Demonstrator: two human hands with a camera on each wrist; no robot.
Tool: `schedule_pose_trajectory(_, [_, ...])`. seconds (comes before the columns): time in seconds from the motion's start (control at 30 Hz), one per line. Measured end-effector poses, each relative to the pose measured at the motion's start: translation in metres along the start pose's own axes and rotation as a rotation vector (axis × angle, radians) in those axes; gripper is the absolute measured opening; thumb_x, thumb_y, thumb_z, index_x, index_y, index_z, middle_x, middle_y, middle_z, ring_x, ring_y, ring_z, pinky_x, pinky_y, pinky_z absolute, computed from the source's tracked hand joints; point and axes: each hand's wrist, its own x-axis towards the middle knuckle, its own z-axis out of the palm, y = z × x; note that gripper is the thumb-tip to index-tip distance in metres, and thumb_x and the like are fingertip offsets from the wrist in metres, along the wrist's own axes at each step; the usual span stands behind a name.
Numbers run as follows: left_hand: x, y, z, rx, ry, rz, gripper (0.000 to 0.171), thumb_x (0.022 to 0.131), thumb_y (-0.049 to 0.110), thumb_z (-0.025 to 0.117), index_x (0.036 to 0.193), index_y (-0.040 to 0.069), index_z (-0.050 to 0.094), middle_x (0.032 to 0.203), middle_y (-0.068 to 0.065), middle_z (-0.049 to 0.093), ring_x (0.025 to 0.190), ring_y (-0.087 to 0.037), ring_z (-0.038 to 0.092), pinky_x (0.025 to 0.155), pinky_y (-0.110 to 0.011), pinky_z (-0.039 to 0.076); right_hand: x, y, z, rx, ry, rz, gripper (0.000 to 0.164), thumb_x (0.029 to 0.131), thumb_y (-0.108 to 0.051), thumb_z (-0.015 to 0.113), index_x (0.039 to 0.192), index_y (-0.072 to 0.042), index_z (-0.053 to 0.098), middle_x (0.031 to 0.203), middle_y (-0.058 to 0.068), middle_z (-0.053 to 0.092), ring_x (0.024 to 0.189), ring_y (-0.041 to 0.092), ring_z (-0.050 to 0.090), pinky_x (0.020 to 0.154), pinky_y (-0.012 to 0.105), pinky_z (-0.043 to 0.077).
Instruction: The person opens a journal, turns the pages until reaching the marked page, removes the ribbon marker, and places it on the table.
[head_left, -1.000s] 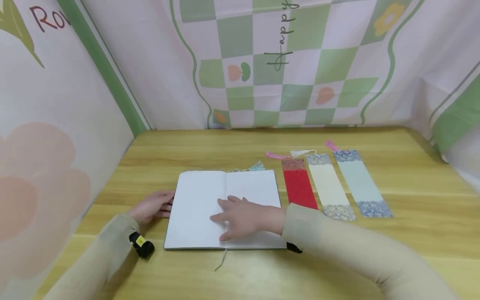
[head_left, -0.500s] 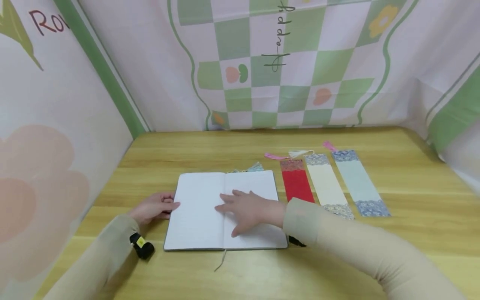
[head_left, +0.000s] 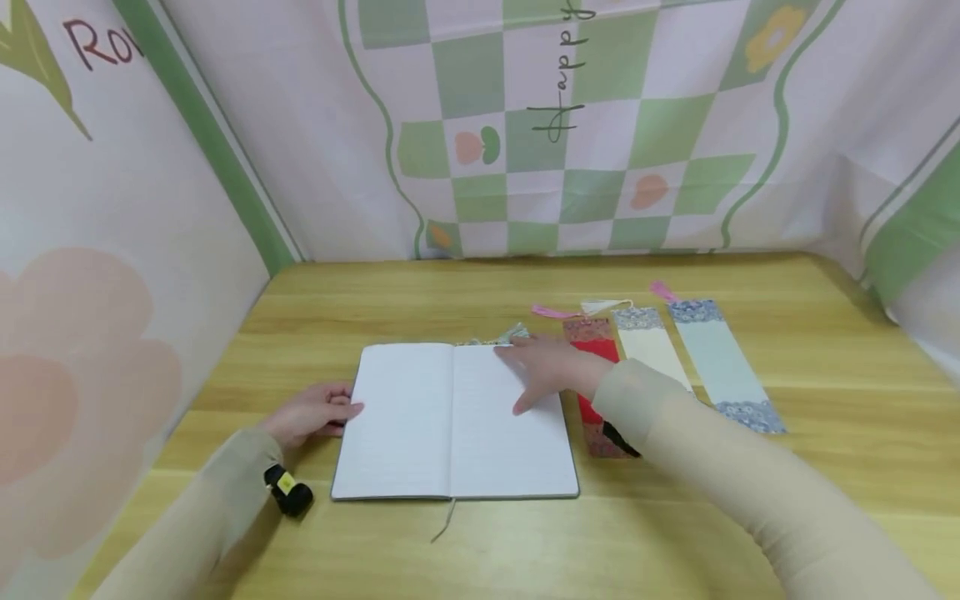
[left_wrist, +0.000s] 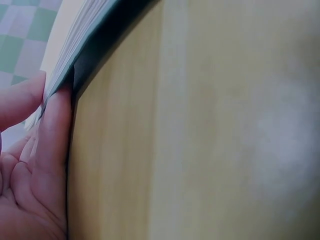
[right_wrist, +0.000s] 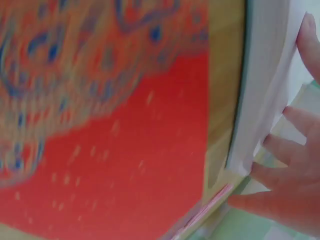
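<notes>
An open notebook (head_left: 397,425) with white pages lies on the wooden table. My left hand (head_left: 315,412) pinches its left edge, the thumb on the page and the index finger under the dark cover, as the left wrist view shows. Over the upper right corner of the right page is my right hand (head_left: 551,362), its fingers spread. Behind the notebook's top edge pokes a pale blue tassel (head_left: 516,332), partly covered by that hand. A red bookmark (head_left: 592,408) with patterned ends lies just right of the notebook, partly under the right forearm.
Right of the red bookmark lie a cream bookmark (head_left: 652,350) with a white tassel and a pale blue bookmark (head_left: 723,362) with a pink tassel. A thin ribbon (head_left: 444,523) trails from the notebook's front edge. A printed curtain (head_left: 525,167) hangs behind the table.
My right hand has slid from the middle of the pages up and right to the right page's top corner. The left thumb has come onto the page from beside the edge.
</notes>
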Motion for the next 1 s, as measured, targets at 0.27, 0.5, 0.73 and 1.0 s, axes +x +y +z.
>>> schedule_pose_trajectory(0.27, [-0.001,-0.001,0.002,-0.001,0.008,0.006,0.014,0.094,0.015,0.059,0.091,0.008,0.048,0.069,0.006,0.041,0.067,-0.006,0.046,0.061,-0.018,0.049,0.004,0.015,-0.007,-0.008,0.092,0.053,0.097,0.068,-0.047,0.081,0.146,-0.013,0.035,0.151,0.017,0.031,0.139,0.044,0.019,0.107,0.069,0.015])
schedule_pose_trajectory(0.5, [-0.001,0.000,0.002,0.007,0.025,0.006,0.015,0.093,0.016,0.060,0.091,0.008,0.048,0.069,0.005,0.042,0.067,-0.007,0.046,0.061,-0.018,0.049,0.011,0.015,-0.007,-0.026,0.072,0.082,0.102,0.065,-0.048,0.082,0.148,-0.016,0.031,0.152,0.016,0.029,0.141,0.042,0.014,0.109,0.066,0.013])
schedule_pose_trajectory(0.73, [-0.002,0.000,0.002,0.018,0.016,0.010,0.016,0.094,0.016,0.059,0.089,0.008,0.046,0.069,0.005,0.041,0.067,-0.007,0.045,0.061,-0.018,0.049,0.009,0.010,-0.005,-0.056,0.099,0.071,0.093,0.065,-0.044,0.083,0.142,-0.013,0.042,0.148,0.017,0.036,0.141,0.044,0.016,0.110,0.064,0.015])
schedule_pose_trajectory(1.0, [-0.002,0.003,0.002,0.019,0.014,0.007,0.018,0.094,0.017,0.059,0.088,0.009,0.045,0.069,0.004,0.040,0.068,-0.008,0.045,0.061,-0.018,0.049,-0.006,0.000,0.001,-0.078,0.255,-0.071,0.073,0.071,-0.029,0.083,0.132,-0.005,0.052,0.135,0.017,0.052,0.127,0.037,0.042,0.106,0.052,0.035])
